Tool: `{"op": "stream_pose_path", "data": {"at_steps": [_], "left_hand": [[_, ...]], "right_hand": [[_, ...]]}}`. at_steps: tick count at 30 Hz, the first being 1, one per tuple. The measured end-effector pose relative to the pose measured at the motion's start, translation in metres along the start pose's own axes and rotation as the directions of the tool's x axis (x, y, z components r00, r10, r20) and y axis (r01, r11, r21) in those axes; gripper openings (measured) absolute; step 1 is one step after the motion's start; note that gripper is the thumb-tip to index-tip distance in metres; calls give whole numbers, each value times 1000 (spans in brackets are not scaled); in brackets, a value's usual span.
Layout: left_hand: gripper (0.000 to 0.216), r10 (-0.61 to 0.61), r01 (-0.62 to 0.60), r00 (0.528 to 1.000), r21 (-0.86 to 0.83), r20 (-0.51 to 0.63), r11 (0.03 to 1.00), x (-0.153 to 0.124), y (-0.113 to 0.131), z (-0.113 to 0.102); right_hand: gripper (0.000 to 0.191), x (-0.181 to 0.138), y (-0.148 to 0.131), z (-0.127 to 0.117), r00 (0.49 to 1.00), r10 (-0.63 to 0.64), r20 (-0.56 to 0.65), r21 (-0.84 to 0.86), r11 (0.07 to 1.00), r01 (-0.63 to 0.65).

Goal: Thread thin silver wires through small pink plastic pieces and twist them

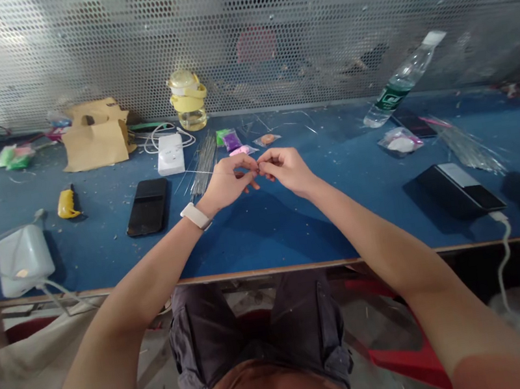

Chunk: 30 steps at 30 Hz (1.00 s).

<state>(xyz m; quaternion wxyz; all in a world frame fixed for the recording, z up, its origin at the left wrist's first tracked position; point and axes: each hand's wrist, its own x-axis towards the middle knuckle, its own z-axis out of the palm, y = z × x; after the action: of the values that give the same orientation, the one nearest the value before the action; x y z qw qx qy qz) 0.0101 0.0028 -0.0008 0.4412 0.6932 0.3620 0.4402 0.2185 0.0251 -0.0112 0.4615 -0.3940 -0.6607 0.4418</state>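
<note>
Blue bench (266,233), perforated metal screen (194,27) along its far side. Both hands meet mid-bench, raised over the surface, fingertips touching or nearly so.

Left hand (233,180): narrow pinch, thumb to forefinger, on a thin wire (198,173). Wire trails out leftward from the hand, past the near side of a white box (169,155). Pale band (196,216) on the left wrist.

Right hand (288,169): thumb and forefinger narrowed at the left fingertips; cannot tell whether they close on the wire, too small to see.

Left of the left hand, a loose bundle of wires (204,162) on the bench; left of that, nearer, a dark phone (147,207). Just beyond the hands, small bags: green (222,136), purple (232,141), pink (242,150), orange (268,139). Yellow-lidded jar (190,103) at the far side, by the screen.

Far left: brown paper (95,145), with a yellow cutter (67,204) nearer. Right side: tilted bottle (394,91), clear bag (400,142), second wire bundle (469,145), black device (459,190) with a white cable (504,238) running off the near edge.
</note>
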Motion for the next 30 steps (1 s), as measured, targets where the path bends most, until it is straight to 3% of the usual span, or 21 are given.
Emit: {"op": "stream_pose_path", "data": {"at_steps": [11,18,25,30], "left_hand": [[13,-18,18,1000,2,10,1000,1,2,-2],[17,-67,67,997,-4,-46,998,1,2,0],[30,-137,138,990,90,-25,986,3,-1,0],[29,-81,81,997,77,-8,994,3,-2,-2]], "right_hand": [[31,2,6,-1,999,31,17,5,999,-31],[39,-1,3,-3,989,-141,36,-121,982,144],[41,-5,-1,-2,974,-220,56,-194,954,227],[41,-5,0,-1,958,-285,24,-239,929,282]]}}
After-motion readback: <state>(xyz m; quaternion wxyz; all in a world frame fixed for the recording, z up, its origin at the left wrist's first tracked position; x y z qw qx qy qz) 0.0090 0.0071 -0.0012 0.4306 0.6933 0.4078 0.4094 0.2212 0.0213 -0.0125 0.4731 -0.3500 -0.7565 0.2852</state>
